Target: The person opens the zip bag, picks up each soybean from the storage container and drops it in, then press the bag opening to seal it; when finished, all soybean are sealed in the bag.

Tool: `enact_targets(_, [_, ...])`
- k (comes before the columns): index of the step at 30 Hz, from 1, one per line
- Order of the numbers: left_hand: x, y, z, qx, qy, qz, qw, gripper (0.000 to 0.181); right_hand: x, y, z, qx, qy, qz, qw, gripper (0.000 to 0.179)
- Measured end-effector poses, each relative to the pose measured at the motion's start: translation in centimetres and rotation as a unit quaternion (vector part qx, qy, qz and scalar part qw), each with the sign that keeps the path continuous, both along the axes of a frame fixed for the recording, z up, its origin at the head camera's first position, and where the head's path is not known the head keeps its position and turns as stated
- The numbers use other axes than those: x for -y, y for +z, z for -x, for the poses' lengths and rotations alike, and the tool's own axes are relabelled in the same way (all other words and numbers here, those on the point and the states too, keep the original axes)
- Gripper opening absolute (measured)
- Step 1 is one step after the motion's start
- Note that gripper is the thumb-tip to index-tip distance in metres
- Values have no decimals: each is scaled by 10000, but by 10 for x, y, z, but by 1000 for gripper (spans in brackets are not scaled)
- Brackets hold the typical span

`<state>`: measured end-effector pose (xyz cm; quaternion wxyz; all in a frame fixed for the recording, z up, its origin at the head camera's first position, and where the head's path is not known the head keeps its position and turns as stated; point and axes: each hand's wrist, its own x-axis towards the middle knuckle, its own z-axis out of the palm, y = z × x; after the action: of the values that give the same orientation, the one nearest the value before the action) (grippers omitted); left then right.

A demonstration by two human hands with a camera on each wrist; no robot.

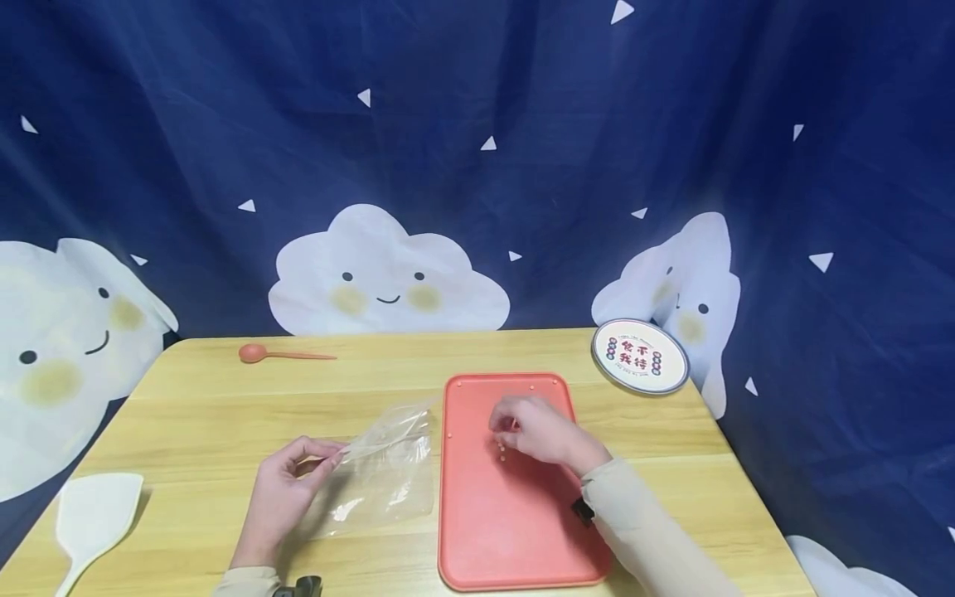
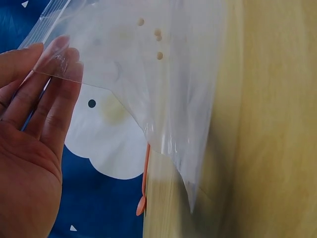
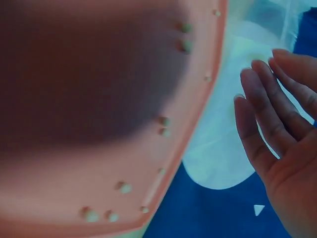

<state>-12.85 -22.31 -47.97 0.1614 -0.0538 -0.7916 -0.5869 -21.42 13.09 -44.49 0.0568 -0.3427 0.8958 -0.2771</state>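
My left hand [image 1: 287,485] pinches the edge of a clear zip-top plastic bag [image 1: 399,481], which hangs over the wood-grain table left of the tray. Several pale round beads [image 2: 159,55] show against the bag's film in the left wrist view; whether they lie inside it, I cannot tell. Above the red tray [image 1: 515,531] is my right hand [image 1: 533,431], its fingers loosely bent and apart, holding nothing visible. Just below its fingertips are a few small beads [image 1: 501,452]. Along the tray's edge and corner, more pale beads [image 3: 124,187] lie scattered in the right wrist view.
An orange-red spoon [image 1: 257,354] lies near the table's back left edge. At the left front is a white spatula [image 1: 99,510]. An oval plate [image 1: 640,356] with red lettering sits at the back right corner. A dark blue curtain [image 1: 448,124] with clouds stands behind.
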Motion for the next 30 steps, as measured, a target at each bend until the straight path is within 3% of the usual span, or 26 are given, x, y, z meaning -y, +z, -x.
enact_targets(13, [-1, 0, 0, -7, -47, 25, 10000, 16, -7, -22, -9, -179, 269, -787, 9964, 12])
enact_targets(30, [-3, -1, -1, 25, 57, 53, 10000, 18, 0, -34, -12, -509, 392, -1158, 9912, 14])
